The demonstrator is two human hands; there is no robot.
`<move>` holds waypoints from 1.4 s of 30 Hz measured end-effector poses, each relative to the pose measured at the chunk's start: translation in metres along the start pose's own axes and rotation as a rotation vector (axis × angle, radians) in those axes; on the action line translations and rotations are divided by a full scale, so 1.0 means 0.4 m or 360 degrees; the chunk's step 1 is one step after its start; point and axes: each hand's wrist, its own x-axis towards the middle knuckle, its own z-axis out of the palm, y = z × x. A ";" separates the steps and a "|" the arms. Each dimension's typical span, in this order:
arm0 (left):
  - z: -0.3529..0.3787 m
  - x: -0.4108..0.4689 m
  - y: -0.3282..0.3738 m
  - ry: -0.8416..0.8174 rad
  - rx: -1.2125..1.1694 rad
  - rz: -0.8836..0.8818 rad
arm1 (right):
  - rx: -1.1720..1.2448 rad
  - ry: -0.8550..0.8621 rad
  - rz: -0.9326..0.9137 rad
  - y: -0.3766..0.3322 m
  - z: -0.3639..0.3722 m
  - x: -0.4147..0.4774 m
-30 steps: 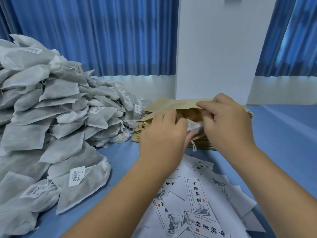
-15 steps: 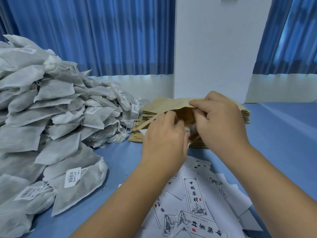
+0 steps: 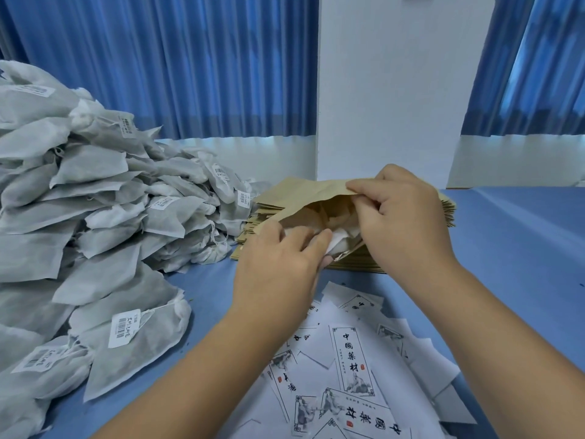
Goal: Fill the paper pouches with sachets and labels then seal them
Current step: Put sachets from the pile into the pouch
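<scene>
While the right hand (image 3: 405, 223) pinches the paper pouch (image 3: 300, 191) open, mouth toward the person, the left hand (image 3: 278, 267) grips a sachet (image 3: 342, 240) inside it.

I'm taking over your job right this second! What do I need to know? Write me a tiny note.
Left hand: holds a white fabric sachet partly inside the open tan paper pouch.
Right hand: pinches the pouch's upper lip open, over the stack of flat tan pouches.
Supplies: heap of grey-white sachets at left; printed white labels scattered nearest you on the blue table.
Done: sachet going in.
Left: push it fully in, add a label, seal.
</scene>
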 end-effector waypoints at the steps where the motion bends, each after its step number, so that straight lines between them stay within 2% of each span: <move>1: 0.000 -0.001 0.005 -0.0044 -0.0019 -0.0045 | 0.0007 -0.0002 0.0001 0.000 0.000 0.000; 5: -0.013 0.005 0.016 -0.0156 -0.0250 -0.0226 | 0.0016 -0.0014 0.0003 0.001 -0.001 -0.001; 10: -0.029 0.018 0.006 -0.0209 -0.0053 -0.0337 | 0.0070 0.0029 0.0001 -0.003 -0.003 0.001; 17: -0.016 0.055 0.035 -0.0280 -0.0307 -0.0470 | 0.0108 0.0050 -0.0008 -0.008 0.003 -0.003; 23: -0.018 0.130 0.038 -0.0519 0.0155 -0.0500 | 0.0159 0.0042 -0.0004 -0.007 0.008 -0.004; 26: 0.004 0.163 0.038 -0.0682 -0.0244 -0.0777 | 0.0171 0.0025 -0.0017 -0.010 0.017 -0.009; 30: 0.019 0.175 0.053 -0.0900 -0.0713 -0.0738 | 0.0136 0.0006 -0.0042 -0.006 0.025 -0.015; 32: 0.013 0.157 0.050 -0.0907 -0.0797 -0.0737 | 0.0110 0.0007 -0.0036 -0.003 0.026 -0.016; 36: -0.052 0.074 0.016 -0.0633 -0.0506 -0.0362 | 0.0046 0.0002 -0.0054 0.001 0.023 -0.013; 38: -0.098 0.021 -0.018 -0.0587 -0.0365 -0.0256 | 0.0029 -0.0011 -0.0066 -0.002 0.023 -0.016; 40: -0.137 -0.038 -0.064 -0.0671 -0.0100 -0.0287 | 0.0011 -0.0012 -0.0072 -0.004 0.024 -0.018; 42: -0.162 -0.095 -0.113 -0.0900 0.0203 -0.0420 | 0.0000 -0.0012 -0.0062 -0.003 0.025 -0.017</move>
